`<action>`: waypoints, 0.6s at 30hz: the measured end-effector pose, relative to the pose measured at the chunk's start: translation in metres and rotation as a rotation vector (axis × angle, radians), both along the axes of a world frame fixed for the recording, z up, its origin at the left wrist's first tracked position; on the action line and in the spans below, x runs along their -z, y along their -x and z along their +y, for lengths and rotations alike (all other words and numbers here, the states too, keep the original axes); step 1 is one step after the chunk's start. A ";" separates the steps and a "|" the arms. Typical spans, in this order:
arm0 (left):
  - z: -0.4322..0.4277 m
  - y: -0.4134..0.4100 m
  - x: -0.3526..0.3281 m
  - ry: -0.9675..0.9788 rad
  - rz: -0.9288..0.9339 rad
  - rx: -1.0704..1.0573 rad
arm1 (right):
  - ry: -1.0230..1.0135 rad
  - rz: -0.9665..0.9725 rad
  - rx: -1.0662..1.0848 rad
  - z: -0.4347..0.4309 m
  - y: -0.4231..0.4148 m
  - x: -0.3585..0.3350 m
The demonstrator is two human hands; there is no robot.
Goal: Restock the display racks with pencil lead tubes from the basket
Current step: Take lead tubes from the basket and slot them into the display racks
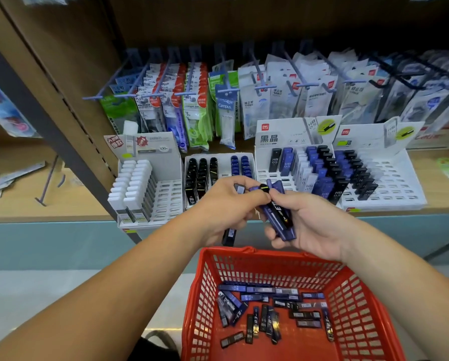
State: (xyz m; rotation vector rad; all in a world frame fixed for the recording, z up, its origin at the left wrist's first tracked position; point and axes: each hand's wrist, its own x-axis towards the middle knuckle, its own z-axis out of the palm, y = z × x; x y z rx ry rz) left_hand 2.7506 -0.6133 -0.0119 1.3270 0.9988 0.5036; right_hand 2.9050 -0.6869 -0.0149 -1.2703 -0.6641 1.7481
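My right hand (314, 225) holds a small bundle of blue and black pencil lead tubes (280, 217) above the red basket (207, 282). My left hand (226, 207) grips a black tube (229, 237) in its palm, and its fingertips pinch the top of a tube in the bundle. Several loose tubes (270, 311) lie on the basket's floor. On the shelf behind the hands stand white display racks: one with white-capped tubes (171, 194), a middle one with black and blue tubes (219, 165), and two with mixed tubes (267, 175) (400, 183).
Packets of stationery hang on blue hooks (228, 87) above the racks. A dark upright post (51, 131) divides the shelving at the left. The shelf's front edge (48, 217) runs just below the racks.
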 end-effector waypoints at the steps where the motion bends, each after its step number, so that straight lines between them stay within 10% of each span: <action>1: 0.001 0.002 0.001 -0.001 -0.007 0.001 | -0.010 -0.011 -0.005 0.000 0.001 0.000; 18: 0.032 0.027 -0.006 -0.047 -0.097 -0.091 | -0.119 0.023 0.004 0.011 0.005 0.009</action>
